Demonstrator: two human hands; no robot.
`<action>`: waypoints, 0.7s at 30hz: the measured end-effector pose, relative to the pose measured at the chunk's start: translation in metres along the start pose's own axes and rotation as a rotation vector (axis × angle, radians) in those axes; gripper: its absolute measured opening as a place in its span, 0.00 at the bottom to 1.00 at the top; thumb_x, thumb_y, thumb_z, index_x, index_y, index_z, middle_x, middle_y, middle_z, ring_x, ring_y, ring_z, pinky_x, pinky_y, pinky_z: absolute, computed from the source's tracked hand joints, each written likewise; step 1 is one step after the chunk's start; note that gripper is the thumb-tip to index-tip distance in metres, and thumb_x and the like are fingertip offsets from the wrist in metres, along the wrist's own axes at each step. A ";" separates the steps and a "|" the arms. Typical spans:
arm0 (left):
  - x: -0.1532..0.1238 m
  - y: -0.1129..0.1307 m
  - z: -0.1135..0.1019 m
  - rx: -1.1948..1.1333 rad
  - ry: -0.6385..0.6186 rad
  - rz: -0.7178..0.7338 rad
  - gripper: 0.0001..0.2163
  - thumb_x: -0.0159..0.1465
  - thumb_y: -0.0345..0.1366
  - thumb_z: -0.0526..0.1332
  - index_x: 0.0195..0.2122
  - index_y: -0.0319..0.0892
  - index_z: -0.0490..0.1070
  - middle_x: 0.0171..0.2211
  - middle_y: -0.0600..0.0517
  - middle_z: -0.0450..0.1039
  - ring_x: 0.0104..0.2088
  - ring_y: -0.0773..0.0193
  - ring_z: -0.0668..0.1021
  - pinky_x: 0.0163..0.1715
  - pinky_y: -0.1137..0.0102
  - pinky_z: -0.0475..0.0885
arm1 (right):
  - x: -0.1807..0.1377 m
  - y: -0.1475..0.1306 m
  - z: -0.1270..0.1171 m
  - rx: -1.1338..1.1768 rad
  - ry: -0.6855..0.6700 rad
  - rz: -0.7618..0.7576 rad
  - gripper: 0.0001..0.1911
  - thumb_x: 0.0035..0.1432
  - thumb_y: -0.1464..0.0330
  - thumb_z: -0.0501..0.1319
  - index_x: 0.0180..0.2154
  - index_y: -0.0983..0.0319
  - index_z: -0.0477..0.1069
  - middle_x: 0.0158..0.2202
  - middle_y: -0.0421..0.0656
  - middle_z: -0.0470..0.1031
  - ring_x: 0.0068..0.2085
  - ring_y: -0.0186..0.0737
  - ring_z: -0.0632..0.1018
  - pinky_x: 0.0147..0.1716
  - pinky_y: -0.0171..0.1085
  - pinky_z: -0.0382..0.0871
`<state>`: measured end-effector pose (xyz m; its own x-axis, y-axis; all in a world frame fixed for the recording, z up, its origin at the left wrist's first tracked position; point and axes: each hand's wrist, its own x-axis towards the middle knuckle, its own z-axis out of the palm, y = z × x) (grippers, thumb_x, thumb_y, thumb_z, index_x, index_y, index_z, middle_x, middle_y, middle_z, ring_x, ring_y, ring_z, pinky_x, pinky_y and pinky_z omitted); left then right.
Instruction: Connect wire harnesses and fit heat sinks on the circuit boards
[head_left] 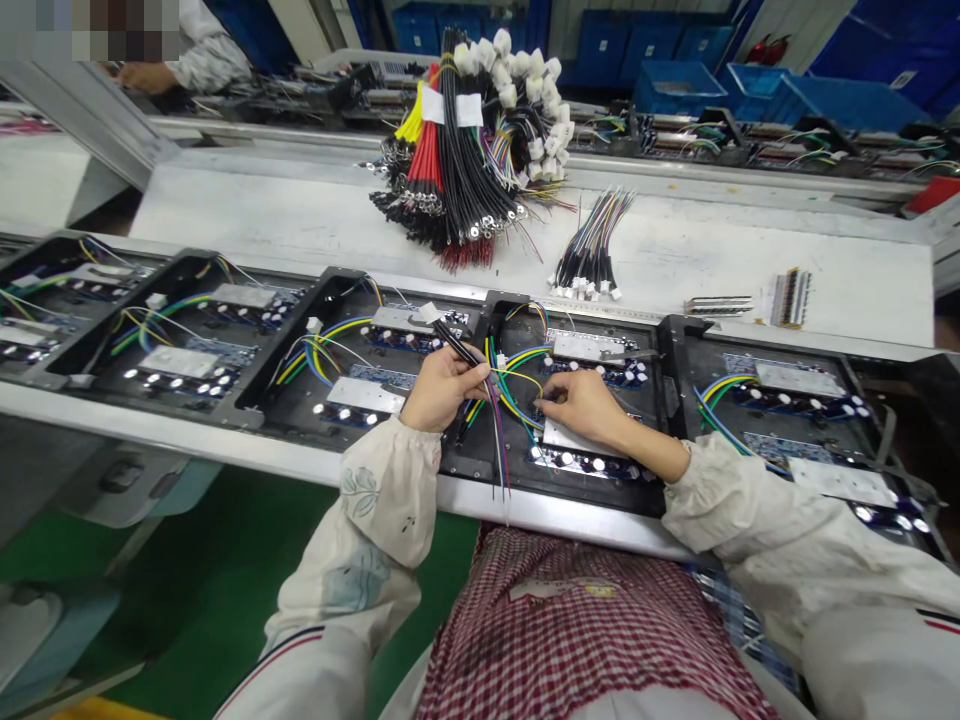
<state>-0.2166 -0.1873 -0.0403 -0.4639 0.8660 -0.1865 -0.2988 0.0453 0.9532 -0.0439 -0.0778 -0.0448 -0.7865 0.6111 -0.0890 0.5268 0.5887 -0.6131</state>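
My left hand is closed around a black-sleeved wire harness, whose white connector points up and away from me. Its loose colored wire ends hang below that hand, over the tray's front edge. My right hand is pinched near the end of a thin yellow wire, above the lower circuit board. Both hands are over a black tray. Blue, green and yellow wires curve between them to the boards. What lies between the right fingertips is too small to make out beyond the wire.
More black trays with boards stand to the left and right. On the white shelf lie a big cable bundle, a smaller heap of harnesses and pin strips. A co-worker's hand shows at the upper left.
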 end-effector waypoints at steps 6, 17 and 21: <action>0.004 0.001 0.005 0.007 0.020 -0.026 0.19 0.42 0.37 0.72 0.30 0.38 0.64 0.18 0.56 0.71 0.19 0.66 0.76 0.19 0.73 0.75 | -0.013 -0.007 -0.021 -0.005 -0.197 -0.108 0.08 0.49 0.64 0.67 0.30 0.61 0.79 0.30 0.43 0.79 0.30 0.37 0.76 0.30 0.34 0.63; 0.014 0.000 0.020 0.129 -0.026 -0.053 0.11 0.47 0.32 0.67 0.28 0.36 0.66 0.17 0.54 0.72 0.17 0.66 0.75 0.18 0.73 0.74 | -0.003 -0.007 -0.006 0.034 0.101 -0.103 0.03 0.50 0.71 0.66 0.30 0.60 0.79 0.29 0.41 0.80 0.27 0.34 0.76 0.31 0.32 0.65; 0.013 -0.001 0.017 0.121 -0.017 -0.017 0.12 0.45 0.32 0.69 0.27 0.37 0.66 0.16 0.56 0.70 0.15 0.67 0.74 0.16 0.73 0.73 | -0.004 -0.005 -0.004 0.022 0.102 -0.092 0.03 0.50 0.70 0.66 0.30 0.60 0.79 0.28 0.40 0.80 0.25 0.33 0.74 0.28 0.32 0.64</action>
<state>-0.2080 -0.1671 -0.0396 -0.4449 0.8729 -0.2001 -0.2031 0.1193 0.9719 -0.0423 -0.0806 -0.0388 -0.7940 0.6061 0.0477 0.4460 0.6340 -0.6318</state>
